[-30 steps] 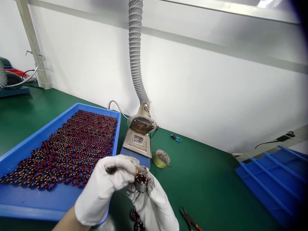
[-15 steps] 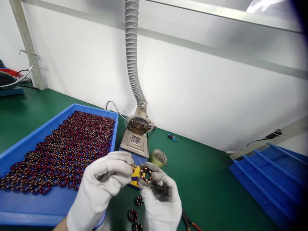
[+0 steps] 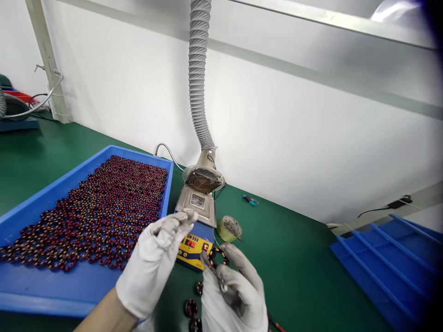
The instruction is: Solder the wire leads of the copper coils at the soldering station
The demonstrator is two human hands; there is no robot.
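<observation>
My right hand (image 3: 237, 288), in a white glove with greyed fingertips, grips a small black wound ring coil (image 3: 218, 256) with copper-coloured windings between thumb and fingers. A narrow shiny metal piece shows against the palm, too blurred to name. Gloved in white too, my left hand (image 3: 161, 251) is raised with its fingertips pinched together; whatever may be between them is hidden. It is apart from the coil, in front of the solder pot (image 3: 197, 203) with its yellow control panel. Several loose ring coils (image 3: 190, 308) lie on the green table beside my right hand.
At left, a blue tray (image 3: 44, 295) holds many ring coils in rows. A fume hood with a grey hose (image 3: 199, 69) hangs over the solder pot. A yellowish round tin (image 3: 230, 229), blue-handled cutters (image 3: 249, 200) and blue ribbed trays (image 3: 384, 267) stand to the right.
My left hand has moved up and away from the coil, its fingers now pinched. My right hand has shifted slightly right and down with the coil. The panel's display has come into view.
</observation>
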